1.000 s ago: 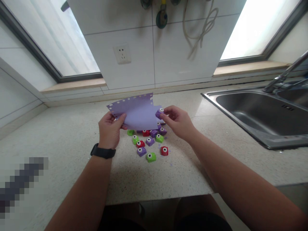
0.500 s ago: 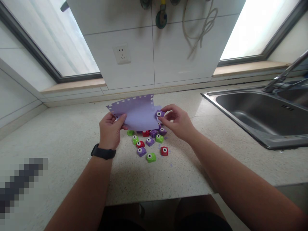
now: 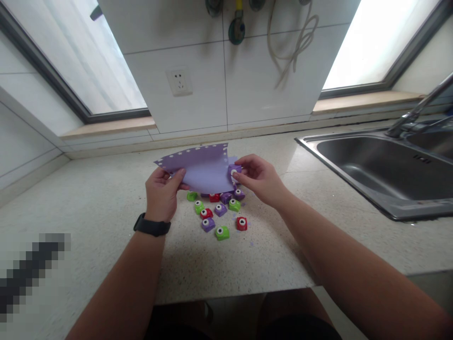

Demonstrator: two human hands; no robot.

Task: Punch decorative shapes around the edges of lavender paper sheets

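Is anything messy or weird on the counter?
Yes, a little: tiny purple scraps lie loose on the counter, near the right-hand red punch, like spilled crumbs. The purple paper has little holes along its edges, but they're in rows, so they look made on purpose.

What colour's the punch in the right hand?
The punch is purple, best seen in the head view, partly covered.

The paper (image 3: 205, 174) looks matt, the punches (image 3: 222, 233) glossy plastic, the sink (image 3: 375, 163) metal.
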